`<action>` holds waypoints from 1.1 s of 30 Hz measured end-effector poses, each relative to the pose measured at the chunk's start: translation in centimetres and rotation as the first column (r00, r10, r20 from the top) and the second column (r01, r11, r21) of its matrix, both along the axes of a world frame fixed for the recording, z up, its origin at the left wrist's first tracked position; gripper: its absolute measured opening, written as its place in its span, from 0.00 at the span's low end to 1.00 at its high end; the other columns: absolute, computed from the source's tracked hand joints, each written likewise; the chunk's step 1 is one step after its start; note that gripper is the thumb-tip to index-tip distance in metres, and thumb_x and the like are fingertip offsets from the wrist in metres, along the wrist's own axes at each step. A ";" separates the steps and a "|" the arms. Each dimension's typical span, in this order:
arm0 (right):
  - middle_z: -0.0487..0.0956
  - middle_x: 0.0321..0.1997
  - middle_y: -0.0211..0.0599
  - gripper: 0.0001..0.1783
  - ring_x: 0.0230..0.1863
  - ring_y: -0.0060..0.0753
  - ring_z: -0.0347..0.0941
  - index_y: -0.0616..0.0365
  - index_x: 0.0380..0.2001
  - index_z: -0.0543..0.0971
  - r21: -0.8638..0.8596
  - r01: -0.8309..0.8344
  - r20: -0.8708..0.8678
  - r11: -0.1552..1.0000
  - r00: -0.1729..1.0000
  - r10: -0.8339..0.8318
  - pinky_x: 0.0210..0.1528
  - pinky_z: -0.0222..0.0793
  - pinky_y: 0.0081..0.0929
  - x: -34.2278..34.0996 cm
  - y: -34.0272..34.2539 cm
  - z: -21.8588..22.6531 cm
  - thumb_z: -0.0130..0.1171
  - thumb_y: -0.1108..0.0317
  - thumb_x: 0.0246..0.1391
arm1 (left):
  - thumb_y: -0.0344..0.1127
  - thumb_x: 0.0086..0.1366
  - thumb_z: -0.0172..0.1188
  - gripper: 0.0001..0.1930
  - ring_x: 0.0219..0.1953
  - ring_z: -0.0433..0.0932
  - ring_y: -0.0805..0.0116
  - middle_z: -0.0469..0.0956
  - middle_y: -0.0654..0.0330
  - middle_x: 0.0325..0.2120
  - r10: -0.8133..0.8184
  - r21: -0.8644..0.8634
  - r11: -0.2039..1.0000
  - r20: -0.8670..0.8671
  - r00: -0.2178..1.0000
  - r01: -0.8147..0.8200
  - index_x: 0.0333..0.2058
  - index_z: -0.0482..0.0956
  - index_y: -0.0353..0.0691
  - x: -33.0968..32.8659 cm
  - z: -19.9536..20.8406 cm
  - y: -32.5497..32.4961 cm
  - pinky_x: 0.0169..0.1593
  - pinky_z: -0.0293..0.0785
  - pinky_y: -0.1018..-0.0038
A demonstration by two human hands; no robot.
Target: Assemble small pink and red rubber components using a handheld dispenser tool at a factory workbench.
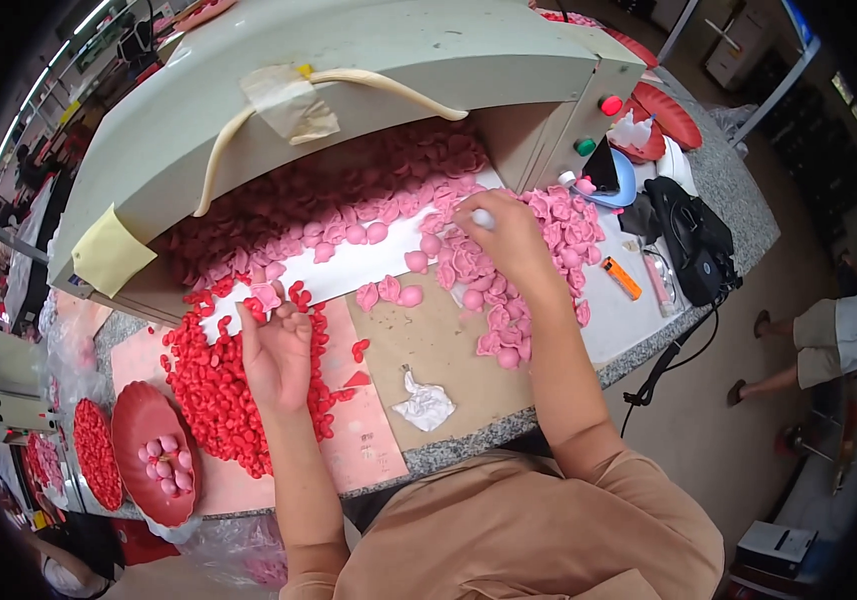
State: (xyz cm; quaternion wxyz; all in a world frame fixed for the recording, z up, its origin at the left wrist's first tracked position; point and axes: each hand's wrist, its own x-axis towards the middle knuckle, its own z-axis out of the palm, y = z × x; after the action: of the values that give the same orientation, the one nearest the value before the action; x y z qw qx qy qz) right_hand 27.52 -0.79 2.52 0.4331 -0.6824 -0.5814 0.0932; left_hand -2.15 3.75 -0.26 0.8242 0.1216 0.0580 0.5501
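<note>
At left fingers (291, 322), pink piece (266, 296), pale object (484, 218) at right fingers (476, 202)

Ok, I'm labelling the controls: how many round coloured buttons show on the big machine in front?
2: the round red button high on the pale grey-green machine's right-hand front post, and the round green button below it. Unseen sides may hide more.

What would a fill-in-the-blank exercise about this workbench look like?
The heap of small pieces beside the left hand is coloured ____.
The frilly pieces around the right hand are coloured ____.
The machine has a red upper button and a ____ lower button.
The crumpled tissue is coloured ____.

Missing words: red; pink; green; white.
</note>
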 end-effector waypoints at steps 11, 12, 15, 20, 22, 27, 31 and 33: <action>0.75 0.33 0.40 0.11 0.36 0.41 0.72 0.61 0.31 0.78 -0.254 -0.056 0.124 0.966 0.988 0.090 0.41 0.66 0.33 0.3 -2.2 0.7 0.63 0.67 0.44 | 0.47 0.68 0.44 0.24 0.37 0.71 0.72 0.72 0.57 0.42 -0.050 0.021 0.999 -0.039 0.998 0.050 0.59 0.58 0.42 0.7 0.2 -0.3 0.42 0.71 0.75; 0.74 0.34 0.40 0.12 0.37 0.41 0.72 0.60 0.32 0.78 -0.255 -0.027 0.191 0.967 0.979 0.078 0.41 0.66 0.34 -0.1 -2.3 0.7 0.64 0.66 0.43 | 0.47 0.68 0.44 0.24 0.37 0.71 0.72 0.72 0.57 0.42 -0.066 0.045 0.997 -0.023 0.998 0.067 0.59 0.58 0.43 0.7 0.3 -0.4 0.42 0.71 0.75; 0.74 0.34 0.38 0.13 0.38 0.41 0.72 0.60 0.33 0.77 -0.263 -0.044 0.329 0.964 0.935 0.133 0.41 0.67 0.34 -1.1 -1.9 -0.3 0.64 0.66 0.43 | 0.47 0.69 0.44 0.24 0.38 0.71 0.73 0.72 0.58 0.42 -0.054 0.047 0.997 -0.061 0.997 0.057 0.59 0.58 0.43 0.5 0.5 -0.6 0.43 0.72 0.74; 0.74 0.35 0.38 0.13 0.38 0.42 0.72 0.60 0.33 0.76 -0.184 -0.190 0.088 0.964 0.974 0.209 0.40 0.68 0.32 -2.8 -1.2 0.0 0.64 0.69 0.42 | 0.48 0.68 0.45 0.24 0.39 0.71 0.73 0.72 0.60 0.42 -0.013 -0.049 0.999 -0.114 0.993 0.008 0.58 0.60 0.43 0.5 -0.3 -0.4 0.43 0.72 0.73; 0.73 0.35 0.39 0.13 0.38 0.41 0.72 0.61 0.33 0.75 -0.181 -0.387 -0.146 0.904 0.919 0.365 0.40 0.68 0.30 -5.3 -1.1 -0.6 0.64 0.72 0.42 | 0.48 0.67 0.46 0.24 0.37 0.70 0.74 0.72 0.60 0.41 -0.038 -0.019 0.999 -0.141 0.989 0.036 0.57 0.61 0.43 0.5 -0.4 -0.6 0.43 0.72 0.73; 0.71 0.34 0.37 0.17 0.39 0.36 0.71 0.59 0.37 0.72 -0.134 -0.445 0.179 0.885 0.868 0.463 0.40 0.67 0.29 -9.7 -1.9 -2.8 0.65 0.71 0.42 | 0.49 0.67 0.46 0.24 0.35 0.70 0.75 0.72 0.61 0.40 -0.008 -0.018 1.000 -0.171 0.985 0.005 0.56 0.62 0.42 0.3 -0.5 -0.1 0.43 0.71 0.73; 0.73 0.40 0.35 0.12 0.41 0.35 0.71 0.59 0.33 0.76 -0.297 -0.460 -0.120 0.837 0.887 0.446 0.42 0.67 0.28 -8.4 -2.4 -2.6 0.65 0.71 0.43 | 0.50 0.67 0.46 0.25 0.35 0.69 0.75 0.72 0.62 0.40 0.019 -0.027 0.999 -0.202 0.979 -0.025 0.56 0.63 0.42 0.3 -0.3 0.0 0.43 0.71 0.73; 0.74 0.41 0.35 0.11 0.42 0.33 0.71 0.59 0.32 0.77 -0.373 -0.448 -0.226 0.812 0.893 0.389 0.43 0.67 0.27 -7.7 -2.4 -1.8 0.65 0.71 0.43 | 0.50 0.67 0.46 0.25 0.35 0.69 0.75 0.72 0.62 0.40 0.023 -0.025 0.999 -0.197 0.980 -0.029 0.56 0.63 0.42 0.2 0.0 -0.2 0.43 0.71 0.73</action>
State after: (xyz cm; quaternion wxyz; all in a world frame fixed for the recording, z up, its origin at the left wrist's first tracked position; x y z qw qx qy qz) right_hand 19.83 -3.16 0.76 0.2860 -0.6052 -0.6526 0.3550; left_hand -1.91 3.51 -0.25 0.8087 0.1635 0.1485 0.5452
